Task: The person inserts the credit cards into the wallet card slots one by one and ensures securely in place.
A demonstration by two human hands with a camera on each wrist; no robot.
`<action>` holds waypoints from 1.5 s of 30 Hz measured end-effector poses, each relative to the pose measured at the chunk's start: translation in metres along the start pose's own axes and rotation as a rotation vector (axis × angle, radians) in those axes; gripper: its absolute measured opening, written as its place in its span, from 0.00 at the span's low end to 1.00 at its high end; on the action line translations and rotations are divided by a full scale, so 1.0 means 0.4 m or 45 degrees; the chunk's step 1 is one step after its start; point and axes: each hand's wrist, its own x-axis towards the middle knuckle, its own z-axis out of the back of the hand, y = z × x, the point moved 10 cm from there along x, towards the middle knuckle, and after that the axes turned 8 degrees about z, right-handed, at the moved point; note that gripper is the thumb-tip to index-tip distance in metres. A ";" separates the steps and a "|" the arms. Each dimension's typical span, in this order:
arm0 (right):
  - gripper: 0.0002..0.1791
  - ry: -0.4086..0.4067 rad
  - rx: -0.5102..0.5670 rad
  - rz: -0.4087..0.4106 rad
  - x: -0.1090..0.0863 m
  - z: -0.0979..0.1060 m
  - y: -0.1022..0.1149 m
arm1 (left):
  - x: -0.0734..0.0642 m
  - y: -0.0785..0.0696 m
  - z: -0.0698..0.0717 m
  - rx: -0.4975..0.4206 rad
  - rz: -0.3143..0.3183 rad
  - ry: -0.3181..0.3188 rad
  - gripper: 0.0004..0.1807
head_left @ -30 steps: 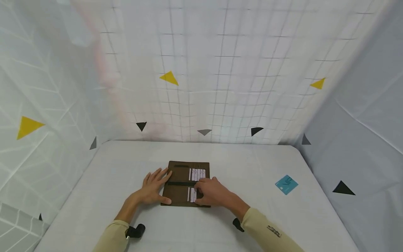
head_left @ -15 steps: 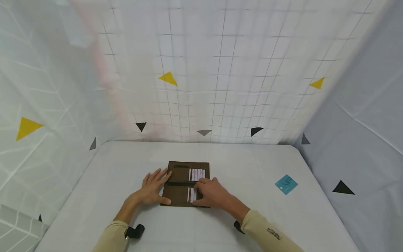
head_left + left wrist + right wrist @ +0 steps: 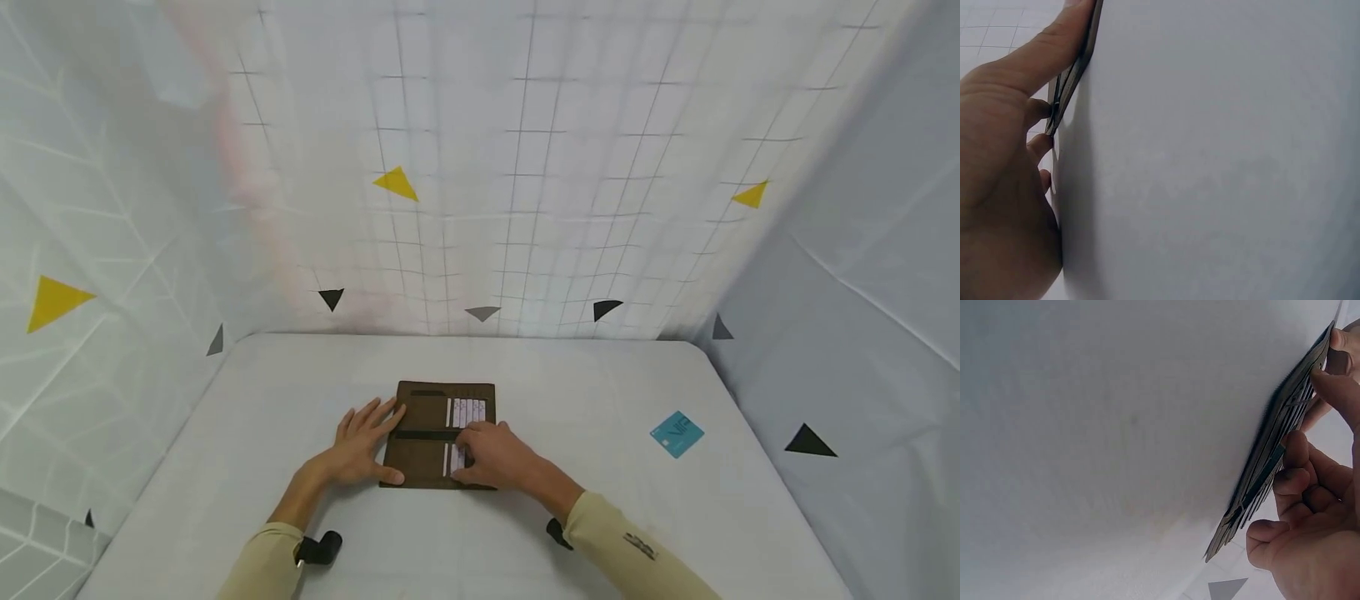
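Note:
An open brown wallet [image 3: 420, 457] lies flat on the white table, with whitish-purple cards [image 3: 468, 412] in its upper and lower slots. My left hand [image 3: 354, 450] rests along its left edge, fingers spread and thumb on the near-left corner. At the lower slots on the right, my right hand [image 3: 497, 456] bends over the wallet with curled fingers. In the right wrist view, the edge of a teal card [image 3: 1264, 478] shows among the slots, held at its end by the curled fingertips. Most of that card is hidden.
Another teal card [image 3: 677, 434], marked VIP, lies apart on the right of the table [image 3: 585, 375]. White sheeting [image 3: 495, 167] with yellow, black and grey triangles closes off the back and both sides. A dark wrist camera [image 3: 320, 548] sits at the left sleeve.
My right hand has shifted slightly left over the lower slots. The left hand keeps its place on the wallet. The whole head view has drifted a little.

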 end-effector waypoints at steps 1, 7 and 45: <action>0.28 0.004 0.004 0.002 0.002 -0.001 0.001 | 0.000 0.001 0.000 0.005 0.000 0.003 0.64; 0.28 0.017 0.029 -0.005 0.012 -0.007 0.001 | -0.009 0.007 0.007 -0.007 -0.009 -0.038 0.64; 0.21 -0.212 0.120 -0.480 -0.595 0.141 -0.695 | -0.004 0.006 0.006 -0.052 0.007 -0.001 0.64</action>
